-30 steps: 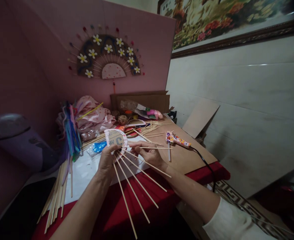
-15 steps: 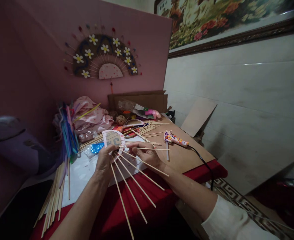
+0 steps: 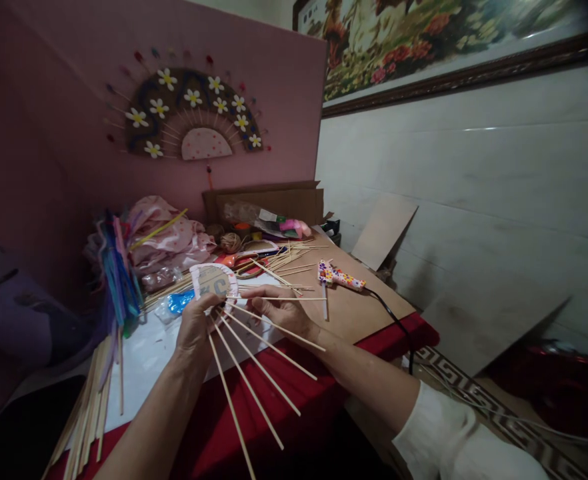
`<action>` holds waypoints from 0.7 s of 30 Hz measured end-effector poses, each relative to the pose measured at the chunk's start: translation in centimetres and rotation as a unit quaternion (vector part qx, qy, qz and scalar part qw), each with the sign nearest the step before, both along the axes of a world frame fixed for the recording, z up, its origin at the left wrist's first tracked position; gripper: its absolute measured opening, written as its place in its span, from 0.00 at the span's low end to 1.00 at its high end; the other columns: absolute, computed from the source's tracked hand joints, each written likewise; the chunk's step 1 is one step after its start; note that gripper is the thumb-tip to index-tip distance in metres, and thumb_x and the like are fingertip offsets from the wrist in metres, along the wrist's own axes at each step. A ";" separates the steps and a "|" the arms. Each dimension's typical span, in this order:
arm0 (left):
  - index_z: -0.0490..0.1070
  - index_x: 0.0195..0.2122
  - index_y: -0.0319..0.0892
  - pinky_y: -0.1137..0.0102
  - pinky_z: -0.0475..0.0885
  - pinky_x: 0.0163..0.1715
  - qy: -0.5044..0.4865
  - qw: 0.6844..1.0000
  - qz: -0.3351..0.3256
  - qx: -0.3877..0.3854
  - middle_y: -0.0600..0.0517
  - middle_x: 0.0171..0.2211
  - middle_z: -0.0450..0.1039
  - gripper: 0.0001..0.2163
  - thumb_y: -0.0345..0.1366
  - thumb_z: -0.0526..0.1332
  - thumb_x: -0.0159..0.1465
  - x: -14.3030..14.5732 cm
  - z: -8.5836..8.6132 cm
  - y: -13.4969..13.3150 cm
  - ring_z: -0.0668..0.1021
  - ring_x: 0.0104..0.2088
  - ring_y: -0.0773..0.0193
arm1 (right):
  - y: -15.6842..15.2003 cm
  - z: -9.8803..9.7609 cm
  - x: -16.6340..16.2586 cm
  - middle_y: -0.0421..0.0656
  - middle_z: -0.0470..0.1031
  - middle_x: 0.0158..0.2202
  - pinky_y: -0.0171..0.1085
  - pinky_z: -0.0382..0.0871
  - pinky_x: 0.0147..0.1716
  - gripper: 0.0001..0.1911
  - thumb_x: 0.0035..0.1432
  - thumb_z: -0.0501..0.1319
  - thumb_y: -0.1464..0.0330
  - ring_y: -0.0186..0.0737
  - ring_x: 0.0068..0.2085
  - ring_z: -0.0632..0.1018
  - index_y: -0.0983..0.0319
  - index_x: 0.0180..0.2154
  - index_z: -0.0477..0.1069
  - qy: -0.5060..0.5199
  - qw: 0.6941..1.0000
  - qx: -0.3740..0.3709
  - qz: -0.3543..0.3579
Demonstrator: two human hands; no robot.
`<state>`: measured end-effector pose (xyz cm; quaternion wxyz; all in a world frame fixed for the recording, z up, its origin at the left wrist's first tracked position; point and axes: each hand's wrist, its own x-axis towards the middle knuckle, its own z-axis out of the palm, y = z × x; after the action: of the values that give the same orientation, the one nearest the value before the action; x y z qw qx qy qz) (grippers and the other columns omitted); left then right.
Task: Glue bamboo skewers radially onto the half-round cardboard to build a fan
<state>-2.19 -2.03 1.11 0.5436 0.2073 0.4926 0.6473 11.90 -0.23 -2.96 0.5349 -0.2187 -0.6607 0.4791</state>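
Note:
My left hand (image 3: 194,325) grips a half-round cardboard piece (image 3: 213,281) from which several thin bamboo sticks (image 3: 254,367) fan out toward me. My right hand (image 3: 280,311) pinches one more stick (image 3: 294,298) that lies level against the cardboard's edge, pointing right. Both hands hover above a white sheet (image 3: 149,353) on the red-covered table (image 3: 254,413).
A flower-patterned glue gun (image 3: 340,277) with a black cord lies to the right on brown cardboard. Loose sticks (image 3: 87,407) lie at the left. Pink cloth (image 3: 167,237), twine, scissors and a box crowd the back. A finished flowered fan (image 3: 189,113) hangs on the pink board.
The camera has turned slightly right, so everything has slid left in view. Both hands keep the same hold on the cardboard and the stick.

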 end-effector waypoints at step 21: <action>0.70 0.25 0.35 0.78 0.70 0.15 0.011 1.000 0.006 -0.010 0.53 0.20 0.70 0.06 0.22 0.58 0.45 -0.2 0.0 0.4 0.70 0.16 0.72 | -0.1 0.7 0.2 0.43 0.74 0.33 0.30 0.67 0.27 0.16 0.51 0.62 0.59 0.31 0.30 0.72 0.62 0.39 0.75 0.025 0.999 -0.009 0.023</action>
<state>-2.37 -1.62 1.13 0.5357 0.2063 0.5062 0.6436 12.08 -0.34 -2.28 0.5383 -0.1959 -0.6473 0.5028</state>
